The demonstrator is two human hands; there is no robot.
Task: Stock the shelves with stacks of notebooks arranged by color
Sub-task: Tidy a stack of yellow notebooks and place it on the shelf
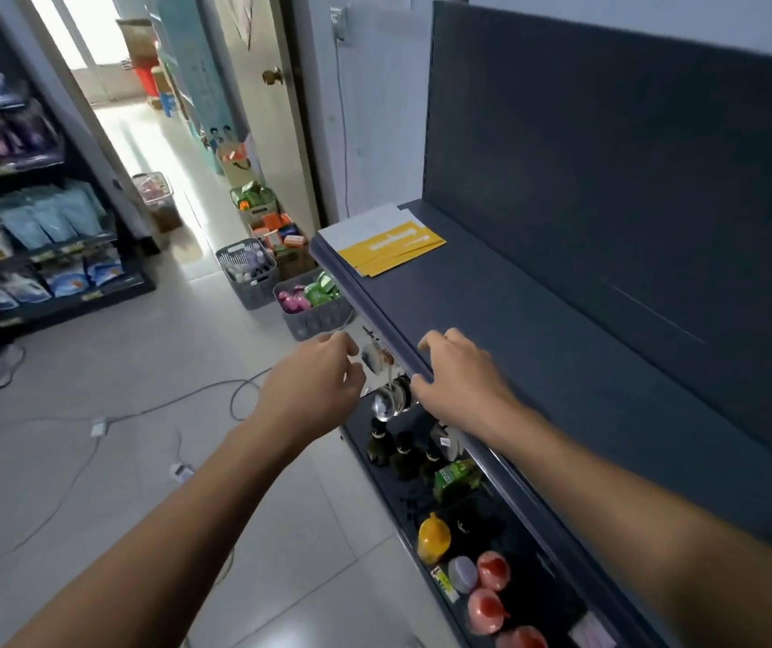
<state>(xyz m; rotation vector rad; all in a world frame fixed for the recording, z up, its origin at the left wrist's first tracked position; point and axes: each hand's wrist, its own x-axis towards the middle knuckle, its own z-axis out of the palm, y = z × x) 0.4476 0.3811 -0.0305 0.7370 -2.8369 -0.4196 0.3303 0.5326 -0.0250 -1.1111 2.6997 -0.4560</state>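
Observation:
A small stack of yellow-and-white notebooks [386, 240] lies at the far left end of the dark grey top shelf [538, 348]. My right hand [458, 376] rests on the shelf's front edge, fingers apart, holding nothing. My left hand [316, 381] hovers just left of that edge, over the floor, fingers loosely curled with nothing in them. Both hands are well short of the notebooks.
Below the top shelf, a lower shelf [491, 568] holds bottles and jars. Grey baskets [246, 271] of goods line the floor by the wall. Cables [108, 427] trail across the tiled floor. A dark rack [47, 236] of packets stands at left, beside an open doorway.

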